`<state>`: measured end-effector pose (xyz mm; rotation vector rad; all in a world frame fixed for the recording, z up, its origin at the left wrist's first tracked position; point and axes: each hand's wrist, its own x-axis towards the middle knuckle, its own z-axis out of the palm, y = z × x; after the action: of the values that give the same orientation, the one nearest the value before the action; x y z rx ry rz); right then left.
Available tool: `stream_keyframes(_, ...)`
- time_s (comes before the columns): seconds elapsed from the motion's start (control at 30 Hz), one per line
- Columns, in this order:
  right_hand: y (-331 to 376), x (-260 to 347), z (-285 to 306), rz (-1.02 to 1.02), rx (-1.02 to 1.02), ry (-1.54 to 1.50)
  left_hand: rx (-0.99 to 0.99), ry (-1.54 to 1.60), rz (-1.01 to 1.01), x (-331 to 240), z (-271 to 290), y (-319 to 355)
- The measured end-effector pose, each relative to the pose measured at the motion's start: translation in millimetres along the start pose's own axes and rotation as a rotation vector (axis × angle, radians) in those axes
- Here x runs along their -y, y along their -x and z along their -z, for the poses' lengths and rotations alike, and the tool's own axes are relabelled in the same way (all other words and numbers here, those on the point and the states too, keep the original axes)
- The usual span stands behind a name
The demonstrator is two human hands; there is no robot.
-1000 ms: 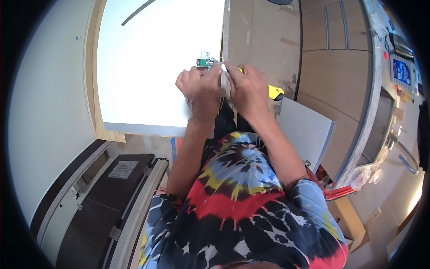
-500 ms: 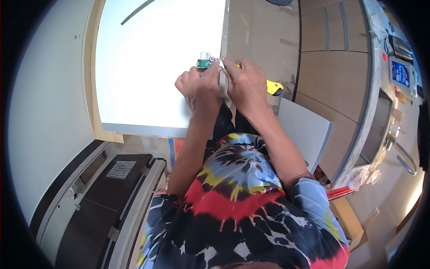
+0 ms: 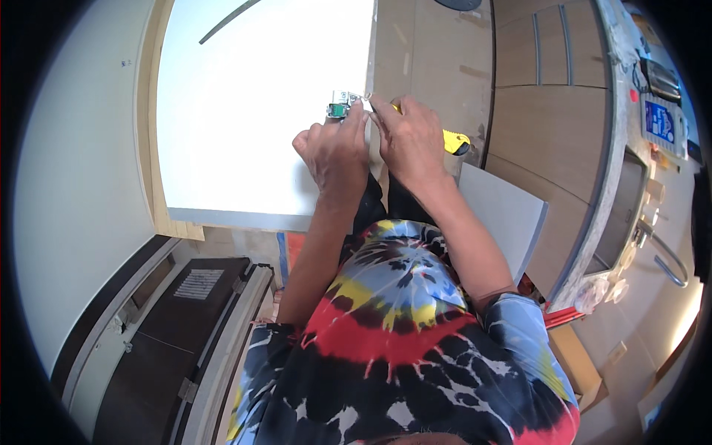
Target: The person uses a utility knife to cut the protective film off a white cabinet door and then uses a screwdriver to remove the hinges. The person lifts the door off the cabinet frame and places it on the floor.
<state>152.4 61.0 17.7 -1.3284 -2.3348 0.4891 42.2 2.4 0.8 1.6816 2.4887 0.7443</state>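
My left hand (image 3: 337, 148) is closed, its fingertips against a small silver-and-green piece (image 3: 337, 110) at the right edge of a white panel (image 3: 245, 133). The piece looks metallic; its exact kind I cannot make out. Just to the right, my right hand (image 3: 415, 141) is closed around a yellow utility knife (image 3: 456, 142). The knife's black-tipped end sticks out on the outer side of the palm, and a bit of yellow shows by the index finger. Both hands' fingertips nearly meet at the piece, where a thin pale strand or tip is too small to name.
A dark thin strip (image 3: 228, 21) lies on the panel's far part. At right, a loose white board (image 3: 500, 211) leans near beige cabinets (image 3: 552, 126) below a sink counter (image 3: 619, 215). Dark brown door panels (image 3: 159, 334) stand at lower left.
The small piece and both hands appear slightly lower and farther right in the picture. The surroundings shift slightly too. Both grips look the same.
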Motion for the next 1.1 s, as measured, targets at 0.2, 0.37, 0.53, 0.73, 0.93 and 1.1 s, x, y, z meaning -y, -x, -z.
stream_keyframes(0.2,10,-5,8,-0.012,-0.007,-0.027,-0.026,0.005,-0.118,5,-2,5)
stream_keyframes(0.37,-4,-5,1,-0.012,0.022,-0.015,-0.044,0.061,-0.125,6,-4,5)
stream_keyframes(0.53,-4,-1,7,0.006,0.002,0.003,-0.108,0.129,-0.11,7,-4,7)
stream_keyframes(0.73,-14,-10,3,-0.017,0.016,-0.029,-0.115,0.138,-0.143,10,-3,4)
stream_keyframes(0.93,-18,-12,2,0.054,-0.014,0.008,-0.101,0.166,-0.06,8,1,3)
stream_keyframes(1.1,-19,-12,4,-0.033,0.018,-0.026,-0.118,0.16,-0.066,6,0,2)
